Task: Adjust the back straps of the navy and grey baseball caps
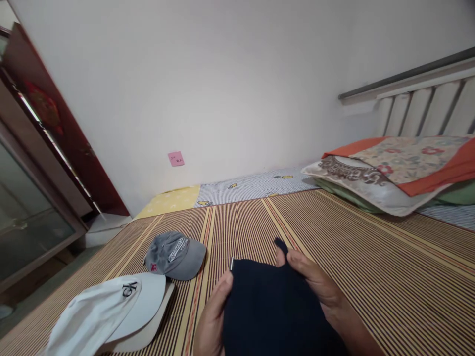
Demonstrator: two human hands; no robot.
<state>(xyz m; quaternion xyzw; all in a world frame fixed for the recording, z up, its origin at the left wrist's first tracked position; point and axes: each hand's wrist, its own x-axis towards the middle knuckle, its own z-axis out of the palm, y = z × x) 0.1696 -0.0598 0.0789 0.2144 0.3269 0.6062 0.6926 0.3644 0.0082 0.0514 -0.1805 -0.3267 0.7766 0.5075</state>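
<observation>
Both hands hold a dark navy cap (274,311) low in the middle of the view. On its left side, my left hand (215,314) grips the edge, thumb on top beside a small metal buckle (232,263). My right hand (315,279) pinches the far right edge, where a short strap end (281,244) sticks up, loose from the buckle. The cap's near part runs out of the frame. To the left lie a grey cap (174,254) with white lettering and a white cap (107,309) with a black logo, resting over another pale brim (148,333).
A striped bamboo mat (241,227) covers the bed. Pillows (356,178) under an orange-edged floral cloth (419,158) lie at the right, near a white radiator (426,109). A pink switch plate or note (175,158) is on the wall. A dark red door (63,118) stands at left.
</observation>
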